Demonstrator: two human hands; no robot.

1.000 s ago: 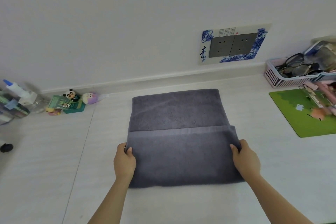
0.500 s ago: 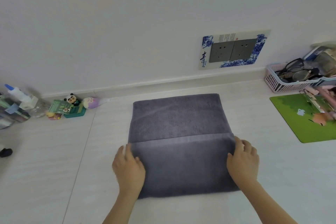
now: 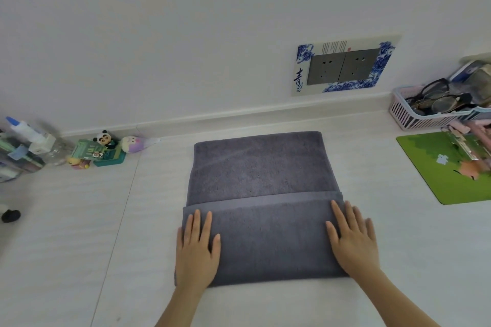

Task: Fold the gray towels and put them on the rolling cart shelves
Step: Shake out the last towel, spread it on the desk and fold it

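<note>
The thick gray terry towel [image 3: 261,210] lay on the pale wood-grain table [image 3: 79,220], its near part folded over. It looked soft, limp and light, best gripped at the folded layer's corners. The left hand [image 3: 197,252] and right hand [image 3: 353,239] pressed flat on it, fingers straight, gripping nothing.

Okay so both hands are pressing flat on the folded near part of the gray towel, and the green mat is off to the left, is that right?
Not quite. The head view shows the green mat to the right of the gray towel. The left hand and right hand do press flat on its folded near part.
</note>
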